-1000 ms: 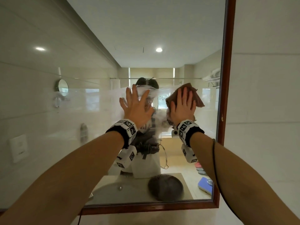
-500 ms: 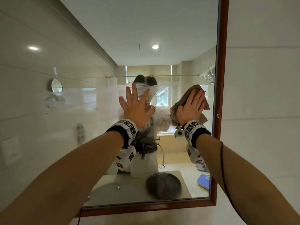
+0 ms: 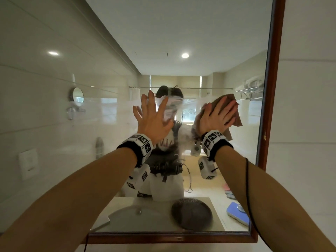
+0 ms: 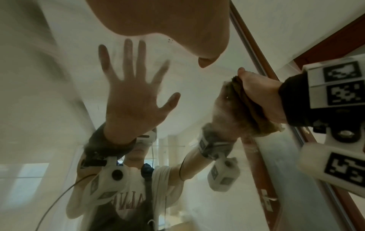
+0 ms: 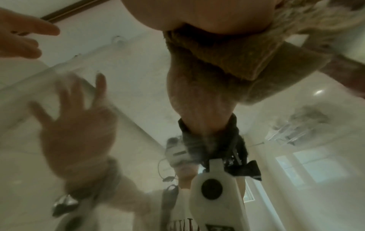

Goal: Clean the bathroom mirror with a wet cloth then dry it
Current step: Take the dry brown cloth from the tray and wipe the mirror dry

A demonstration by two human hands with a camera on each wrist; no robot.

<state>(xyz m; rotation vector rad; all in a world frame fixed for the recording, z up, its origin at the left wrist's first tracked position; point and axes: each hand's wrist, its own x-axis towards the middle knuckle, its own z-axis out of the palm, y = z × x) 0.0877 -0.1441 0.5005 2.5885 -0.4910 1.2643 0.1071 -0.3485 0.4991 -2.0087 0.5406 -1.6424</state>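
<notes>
The mirror (image 3: 200,42) in its brown wooden frame (image 3: 272,88) fills the head view. My left hand (image 3: 154,113) lies flat on the glass, fingers spread, holding nothing. To its right, my right hand (image 3: 220,110) presses a brown cloth (image 3: 236,120) against the glass with straight fingers that lean right, near the frame's right side. A hazy smear (image 3: 112,110) runs across the glass at hand height. In the left wrist view the cloth (image 4: 245,100) is bunched under the right hand (image 4: 260,93). The right wrist view has the cloth (image 5: 227,59) below the palm.
A pale tiled wall (image 3: 309,106) begins right of the frame. Reflected in the glass are a counter with a sink (image 3: 138,213), a dark round object (image 3: 191,213), a blue scale (image 3: 238,212) on the floor and a small round mirror (image 3: 77,95).
My right hand has slid the cloth rightward toward the frame, and its fingers now lean right. The left hand has stayed flat in the same spot.
</notes>
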